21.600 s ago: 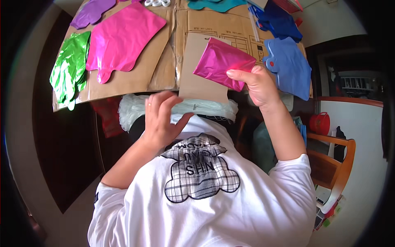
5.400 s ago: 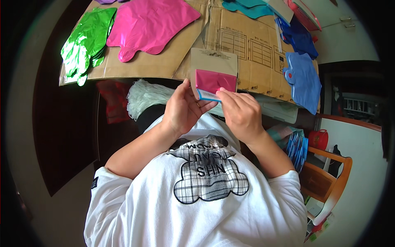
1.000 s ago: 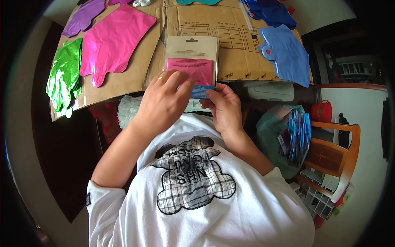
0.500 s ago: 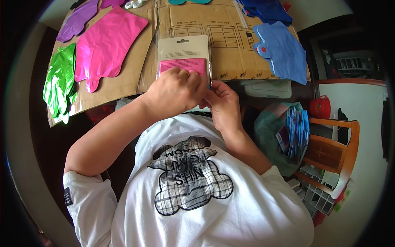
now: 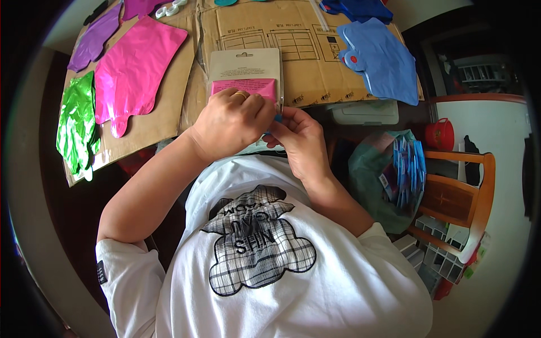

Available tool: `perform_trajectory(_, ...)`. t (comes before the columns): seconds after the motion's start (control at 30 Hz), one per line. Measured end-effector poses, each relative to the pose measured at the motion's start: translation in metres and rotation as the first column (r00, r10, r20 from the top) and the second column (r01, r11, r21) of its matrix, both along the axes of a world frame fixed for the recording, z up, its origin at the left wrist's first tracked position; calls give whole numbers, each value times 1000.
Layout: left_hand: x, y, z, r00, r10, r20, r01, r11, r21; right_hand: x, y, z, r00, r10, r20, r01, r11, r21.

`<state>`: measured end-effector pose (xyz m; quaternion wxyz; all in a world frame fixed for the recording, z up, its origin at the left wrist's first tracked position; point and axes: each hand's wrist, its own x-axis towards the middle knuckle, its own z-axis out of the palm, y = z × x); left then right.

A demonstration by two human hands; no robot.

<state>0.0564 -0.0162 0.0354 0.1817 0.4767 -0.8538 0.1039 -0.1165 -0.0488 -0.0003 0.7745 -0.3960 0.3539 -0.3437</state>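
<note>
At the near edge of the cardboard lies a clear packet (image 5: 245, 63) with a pale hang-hole card and a folded pink piece inside. My left hand (image 5: 234, 123) is closed over its near end, fingers curled, covering that part. Close beside it, my right hand (image 5: 304, 141) pinches with thumb and fingertips near the packet's lower right corner. A small blue bit (image 5: 278, 118) shows between the two hands; what it belongs to is hidden. Left of the packet lie a flat pink foil balloon (image 5: 141, 67) and a crumpled green foil balloon (image 5: 79, 121).
A cardboard sheet (image 5: 307, 84) covers the table. Flat light-blue (image 5: 386, 65) and dark-blue (image 5: 360, 8) balloons lie right, a purple one (image 5: 97, 38) far left. White rolls (image 5: 170, 9) sit behind. A green bag (image 5: 369, 163) of blue packets rests by a wooden chair (image 5: 451, 183).
The cardboard and the things on it appear slightly further left and higher. Both hands stay together at the packet's near end, shifted a little left. More of the blue bit shows between them.
</note>
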Motion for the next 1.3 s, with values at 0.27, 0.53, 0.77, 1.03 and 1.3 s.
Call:
perform_trajectory(0.27, 3, -5, 5, 985, -134, 107, 137, 990, -19, -2, -2, -3, 1000, 28, -5, -28, 1000, -3)
perform_trajectory(0.53, 3, -5, 6, 986, -163, 24, 164, 986, -10, -4, -5, -1, 999, 17, -37, -16, 999, 32)
perform_trajectory(0.77, 18, 26, 4, 939, 14, -342, -31, 999, -44, -10, -7, -3, 998, -40, -52, 41, 999, 21)
perform_trajectory(1.03, -38, 103, -32, -456, 582, -674, 101, 786, 610, -21, -8, -5, 998, 65, -5, -65, 995, 79)
perform_trajectory(1.3, -33, 93, -42, -574, 635, -517, 364, 763, 533, -28, -2, -8, 976, 212, 50, -218, 963, 157)
